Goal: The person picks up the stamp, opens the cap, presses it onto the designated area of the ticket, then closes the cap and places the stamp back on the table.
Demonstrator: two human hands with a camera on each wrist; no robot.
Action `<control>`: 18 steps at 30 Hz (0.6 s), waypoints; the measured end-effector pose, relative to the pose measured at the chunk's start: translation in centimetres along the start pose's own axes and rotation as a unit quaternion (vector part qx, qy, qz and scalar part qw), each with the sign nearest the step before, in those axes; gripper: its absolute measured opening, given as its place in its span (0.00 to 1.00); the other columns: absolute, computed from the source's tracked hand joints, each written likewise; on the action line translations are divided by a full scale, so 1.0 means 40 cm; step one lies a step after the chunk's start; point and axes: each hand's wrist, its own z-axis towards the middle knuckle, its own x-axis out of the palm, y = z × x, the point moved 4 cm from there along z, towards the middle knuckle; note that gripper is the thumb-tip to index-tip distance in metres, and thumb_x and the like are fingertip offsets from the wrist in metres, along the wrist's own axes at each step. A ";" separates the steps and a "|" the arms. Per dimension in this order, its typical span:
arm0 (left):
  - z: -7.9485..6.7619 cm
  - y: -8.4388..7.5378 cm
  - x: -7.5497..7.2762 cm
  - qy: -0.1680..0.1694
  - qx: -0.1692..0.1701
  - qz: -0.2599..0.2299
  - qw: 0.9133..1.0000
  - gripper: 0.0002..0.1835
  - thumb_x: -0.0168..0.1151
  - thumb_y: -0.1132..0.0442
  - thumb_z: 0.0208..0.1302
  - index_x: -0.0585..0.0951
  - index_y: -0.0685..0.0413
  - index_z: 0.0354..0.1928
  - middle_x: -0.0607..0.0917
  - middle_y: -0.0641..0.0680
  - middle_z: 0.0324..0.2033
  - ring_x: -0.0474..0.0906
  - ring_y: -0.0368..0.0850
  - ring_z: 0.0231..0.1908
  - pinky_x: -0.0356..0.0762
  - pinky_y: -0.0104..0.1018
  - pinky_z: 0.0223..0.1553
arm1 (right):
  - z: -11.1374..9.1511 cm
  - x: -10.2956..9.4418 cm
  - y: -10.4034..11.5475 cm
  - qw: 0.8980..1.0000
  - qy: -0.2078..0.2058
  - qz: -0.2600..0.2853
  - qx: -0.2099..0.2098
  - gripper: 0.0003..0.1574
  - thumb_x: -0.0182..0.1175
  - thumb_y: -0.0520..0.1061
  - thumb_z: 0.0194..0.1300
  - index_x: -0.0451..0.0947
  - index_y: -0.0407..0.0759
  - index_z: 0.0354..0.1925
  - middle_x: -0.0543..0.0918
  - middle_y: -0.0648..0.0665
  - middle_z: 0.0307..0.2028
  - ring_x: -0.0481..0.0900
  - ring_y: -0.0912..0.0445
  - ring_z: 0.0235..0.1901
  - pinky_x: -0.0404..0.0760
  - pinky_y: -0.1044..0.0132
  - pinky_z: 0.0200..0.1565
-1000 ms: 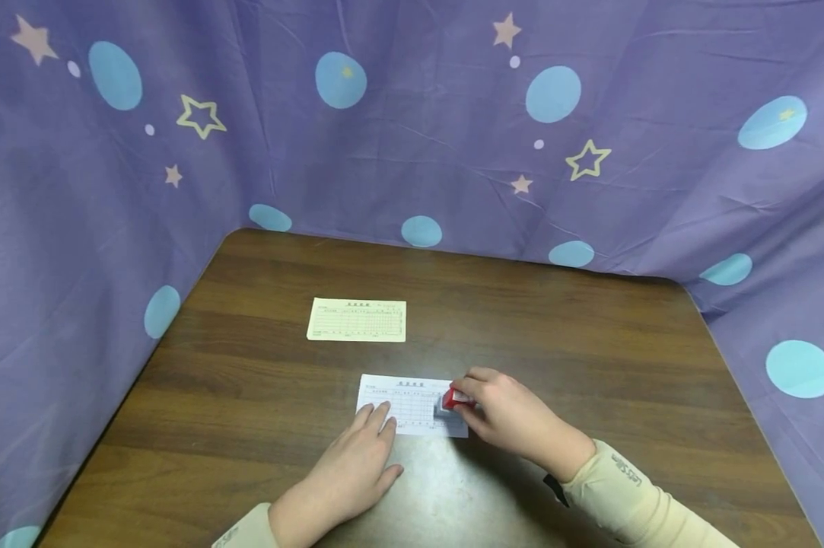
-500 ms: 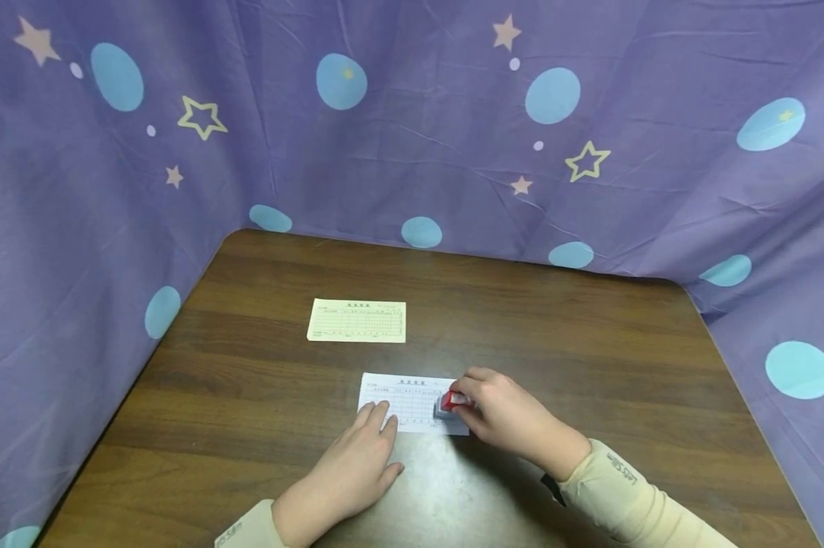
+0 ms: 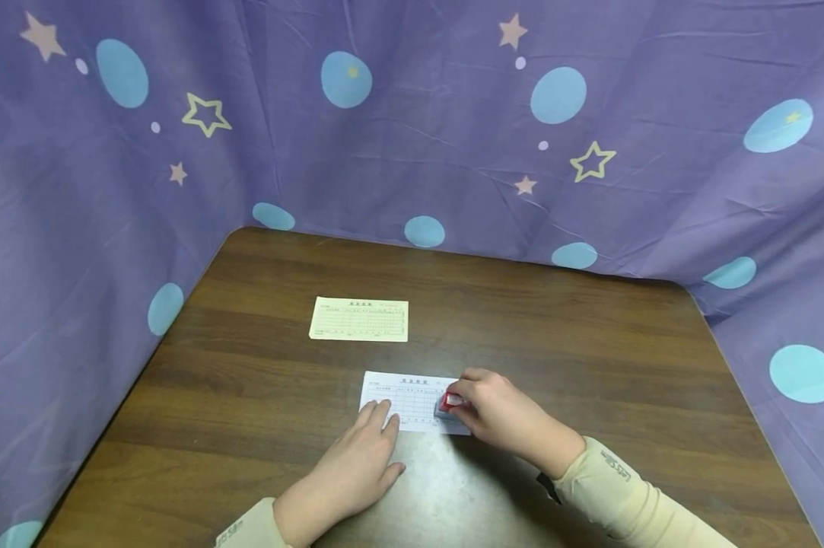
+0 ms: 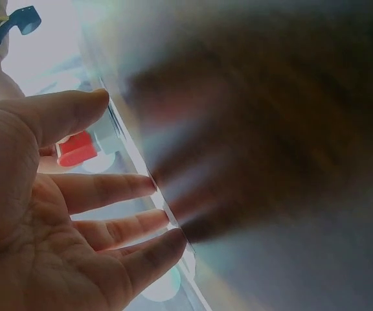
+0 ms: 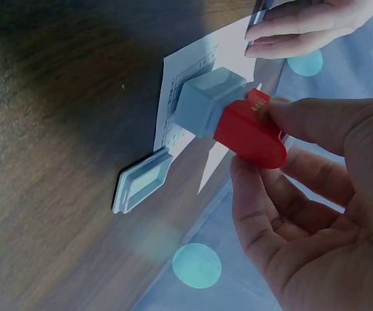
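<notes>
My right hand (image 3: 504, 411) pinches a stamp by its red handle (image 5: 254, 129) between thumb and fingers. Below the handle, the stamp's clear grey base (image 5: 209, 100) stands on the right part of a white printed form (image 3: 412, 396). Fingertips of my left hand (image 3: 350, 464) rest on the form's lower left edge, with the fingers extended and the thumb apart on the table. From the left wrist view, this hand (image 4: 63, 214) is seen palm-on, with the red handle (image 4: 78, 149) behind the thumb. The stamp's printing face is hidden.
A yellow printed form (image 3: 359, 320) lies farther back on the brown wooden table (image 3: 555, 327). In the right wrist view, a shallow clear cap (image 5: 142, 181) lies on the table beside the white form. A purple patterned curtain (image 3: 418, 152) borders the table.
My right wrist and sleeve have shifted slightly left, while the stamp stays on the same part of the form. My left hand keeps its place.
</notes>
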 end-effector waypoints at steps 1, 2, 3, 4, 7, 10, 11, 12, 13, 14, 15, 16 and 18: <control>0.000 0.000 0.000 0.001 -0.001 -0.001 1.000 0.35 0.74 0.53 0.60 0.77 0.76 0.58 0.72 0.74 0.62 0.67 0.69 0.63 0.69 0.57 0.63 | 0.001 0.001 -0.001 1.000 0.002 0.002 0.000 0.08 0.75 0.37 0.58 0.86 0.41 0.36 0.78 0.52 0.30 0.76 0.61 0.28 0.79 0.68 0.31; 0.000 0.000 0.001 0.003 -0.002 -0.002 1.000 0.35 0.74 0.53 0.60 0.77 0.76 0.58 0.72 0.74 0.62 0.67 0.70 0.63 0.69 0.58 0.62 | 0.002 0.002 0.000 1.000 0.004 0.004 0.001 0.07 0.75 0.37 0.58 0.85 0.41 0.36 0.79 0.52 0.30 0.76 0.61 0.28 0.79 0.68 0.31; 0.000 0.000 0.001 0.004 -0.004 -0.003 1.000 0.35 0.73 0.53 0.60 0.77 0.76 0.59 0.71 0.74 0.63 0.67 0.70 0.64 0.69 0.58 0.62 | 0.003 0.003 0.000 1.000 0.006 0.004 0.001 0.07 0.75 0.36 0.58 0.85 0.41 0.35 0.79 0.51 0.30 0.76 0.61 0.28 0.80 0.68 0.31; -0.001 0.000 0.001 0.005 -0.005 -0.004 1.000 0.35 0.73 0.53 0.60 0.77 0.76 0.59 0.71 0.74 0.63 0.67 0.70 0.64 0.69 0.58 0.62 | 0.004 0.003 0.000 1.000 0.007 0.004 0.002 0.07 0.75 0.36 0.58 0.85 0.41 0.35 0.79 0.51 0.30 0.76 0.61 0.28 0.80 0.68 0.31; -0.001 0.000 0.001 0.005 -0.006 -0.007 1.000 0.35 0.73 0.53 0.61 0.77 0.76 0.59 0.71 0.74 0.63 0.67 0.70 0.64 0.69 0.58 0.63 | 0.007 0.006 -0.001 1.000 0.013 0.003 0.003 0.07 0.75 0.35 0.58 0.85 0.40 0.35 0.79 0.51 0.29 0.76 0.61 0.29 0.80 0.68 0.31; -0.002 -0.001 0.001 0.003 -0.004 -0.007 1.000 0.35 0.73 0.53 0.61 0.77 0.76 0.59 0.71 0.74 0.63 0.66 0.70 0.64 0.67 0.58 0.64 | 0.007 0.006 0.000 1.000 0.012 0.005 0.003 0.08 0.75 0.35 0.57 0.85 0.40 0.35 0.79 0.51 0.29 0.77 0.61 0.29 0.80 0.68 0.31; -0.002 -0.001 0.001 0.003 -0.004 -0.006 1.000 0.35 0.73 0.53 0.61 0.77 0.77 0.59 0.71 0.74 0.63 0.66 0.70 0.64 0.67 0.57 0.64 | 0.007 0.006 0.000 1.000 0.010 0.006 0.001 0.08 0.75 0.34 0.57 0.85 0.40 0.35 0.79 0.51 0.29 0.77 0.61 0.28 0.79 0.69 0.31; -0.002 -0.001 0.001 0.002 -0.003 -0.004 1.000 0.35 0.73 0.53 0.61 0.77 0.77 0.59 0.71 0.74 0.63 0.66 0.70 0.64 0.66 0.57 0.65 | 0.007 0.005 0.001 1.000 0.008 0.007 0.000 0.08 0.75 0.34 0.57 0.85 0.40 0.35 0.79 0.51 0.29 0.77 0.60 0.28 0.79 0.69 0.31; -0.002 -0.001 0.001 0.001 -0.002 -0.002 1.000 0.35 0.73 0.53 0.61 0.77 0.77 0.59 0.71 0.74 0.63 0.67 0.70 0.64 0.66 0.57 0.65 | 0.007 0.005 0.001 1.000 0.007 0.009 -0.001 0.08 0.75 0.34 0.57 0.85 0.40 0.35 0.79 0.50 0.29 0.77 0.60 0.28 0.79 0.69 0.31; -0.002 -0.001 0.001 0.000 0.000 -0.001 1.000 0.35 0.73 0.53 0.61 0.77 0.77 0.59 0.71 0.75 0.63 0.67 0.70 0.64 0.66 0.57 0.65 | 0.008 0.006 0.002 1.000 0.005 0.010 -0.002 0.08 0.75 0.34 0.56 0.85 0.40 0.34 0.79 0.50 0.29 0.77 0.60 0.28 0.79 0.69 0.31; -0.002 -0.001 0.001 0.000 0.000 0.000 1.000 0.35 0.73 0.53 0.61 0.77 0.77 0.59 0.71 0.75 0.63 0.67 0.70 0.64 0.66 0.57 0.65 | 0.009 0.006 0.002 1.000 0.005 0.011 -0.003 0.08 0.75 0.34 0.56 0.85 0.40 0.34 0.79 0.50 0.29 0.77 0.61 0.28 0.79 0.69 0.30; -0.002 -0.001 0.001 -0.001 0.001 0.000 1.000 0.35 0.73 0.53 0.60 0.77 0.77 0.59 0.71 0.75 0.62 0.67 0.70 0.64 0.67 0.57 0.65 | 0.010 0.007 0.003 1.000 0.004 0.013 -0.004 0.08 0.75 0.34 0.56 0.85 0.40 0.34 0.79 0.50 0.29 0.77 0.61 0.28 0.79 0.69 0.30; -0.002 0.000 0.001 -0.001 0.001 0.001 1.000 0.35 0.73 0.53 0.60 0.77 0.77 0.58 0.72 0.75 0.62 0.67 0.70 0.64 0.67 0.57 0.64 | 0.012 0.007 0.005 1.000 0.007 0.015 -0.004 0.08 0.75 0.35 0.57 0.85 0.40 0.34 0.79 0.51 0.29 0.76 0.61 0.27 0.79 0.70 0.30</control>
